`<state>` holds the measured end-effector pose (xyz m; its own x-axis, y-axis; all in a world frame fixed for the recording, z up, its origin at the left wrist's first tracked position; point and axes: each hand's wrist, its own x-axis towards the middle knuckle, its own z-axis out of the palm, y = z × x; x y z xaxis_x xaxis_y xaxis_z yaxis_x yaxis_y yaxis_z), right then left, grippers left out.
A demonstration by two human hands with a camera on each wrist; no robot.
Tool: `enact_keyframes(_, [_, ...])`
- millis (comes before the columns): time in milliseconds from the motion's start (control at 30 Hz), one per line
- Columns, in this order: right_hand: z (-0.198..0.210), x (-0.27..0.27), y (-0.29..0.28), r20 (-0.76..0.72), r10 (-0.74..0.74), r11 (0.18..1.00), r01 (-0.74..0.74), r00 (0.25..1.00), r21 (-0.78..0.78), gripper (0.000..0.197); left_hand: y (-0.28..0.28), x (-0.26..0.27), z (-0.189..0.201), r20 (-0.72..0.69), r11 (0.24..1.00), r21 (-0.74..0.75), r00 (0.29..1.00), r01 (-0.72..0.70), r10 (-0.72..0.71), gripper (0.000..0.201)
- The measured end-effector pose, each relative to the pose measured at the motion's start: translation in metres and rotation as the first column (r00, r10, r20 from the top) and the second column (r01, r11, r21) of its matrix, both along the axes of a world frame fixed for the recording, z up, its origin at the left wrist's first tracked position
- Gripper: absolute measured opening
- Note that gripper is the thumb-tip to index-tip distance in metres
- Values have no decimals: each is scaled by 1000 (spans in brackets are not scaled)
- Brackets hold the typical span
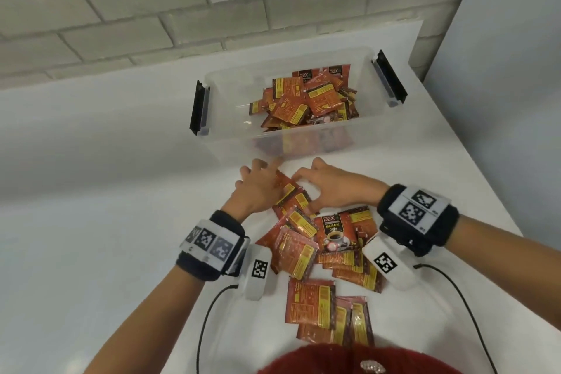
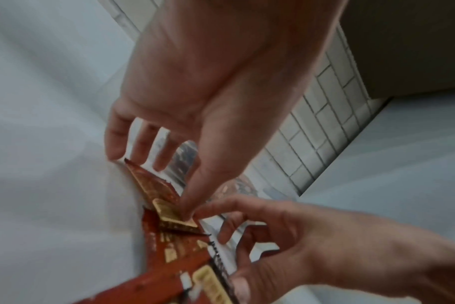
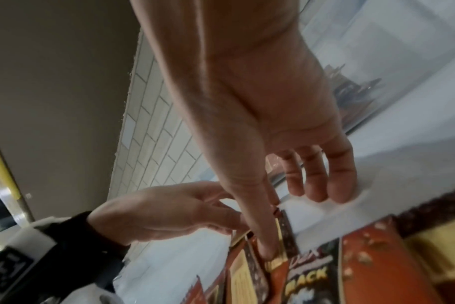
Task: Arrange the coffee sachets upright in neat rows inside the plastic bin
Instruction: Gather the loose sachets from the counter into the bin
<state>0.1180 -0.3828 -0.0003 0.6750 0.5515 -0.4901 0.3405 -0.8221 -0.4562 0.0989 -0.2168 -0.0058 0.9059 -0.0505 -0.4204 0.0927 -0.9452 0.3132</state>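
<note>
My left hand [image 1: 258,188] and right hand [image 1: 337,185] both pinched one coffee sachet [image 1: 287,188] lying between them on the white table [image 1: 91,222], just before the clear plastic bin [image 1: 230,143] of loose sachets.

We see the plastic bin [image 1: 230,143] at the far side of the table [image 1: 91,191], close to the brick wall [image 1: 121,9] behind it, with a heap of sachets [image 1: 306,100] lying in its right half (none upright that we can make out). Nearer to us, a loose pile of sachets [image 1: 318,258] spreads over the table in front of the bin. The left hand [image 1: 258,188] and the right hand [image 1: 337,185] meet over the pile's far end, just before the bin's near wall, the left one left of the right.
</note>
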Motion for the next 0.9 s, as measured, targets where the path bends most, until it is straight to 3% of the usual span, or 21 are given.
enact_keyframes(100, [1,-1,5,-3,22,1000,-22,1000,1,50,2,3,-6,37,998,-12,997,-69,70,68])
enact_keyframes(200, [2,-4,5,-16,23,1000,-23,1000,19,29,7,5,-4,-7,970,-169,984,-174,175,67])
enact_keyframes(333, [5,-7,4,-77,34,997,-29,996,69,61,22,3,10,36,935,-289,974,-204,223,44])
enact_keyframes(433, [6,-5,3,-102,66,998,-65,993,18,57,34,-10,28,-9,876,-412,962,-251,271,39])
enact_keyframes(567, [2,-2,1,-79,42,999,-42,996,-5,40,34,-44,45,-162,899,-405,981,-167,109,49])
enact_keyframes(700, [-4,-1,-9,7,-19,991,18,1000,130,20,21,-78,38,-165,916,-400,985,-18,-52,27])
enact_keyframes(833, [-6,-6,-18,-33,-22,971,29,999,239,51,11,-91,20,-115,957,-280,987,78,-114,26])
enact_keyframes(900, [-5,-6,-16,-34,55,980,-48,998,191,63,4,-96,13,-118,966,-241,986,90,-121,28])
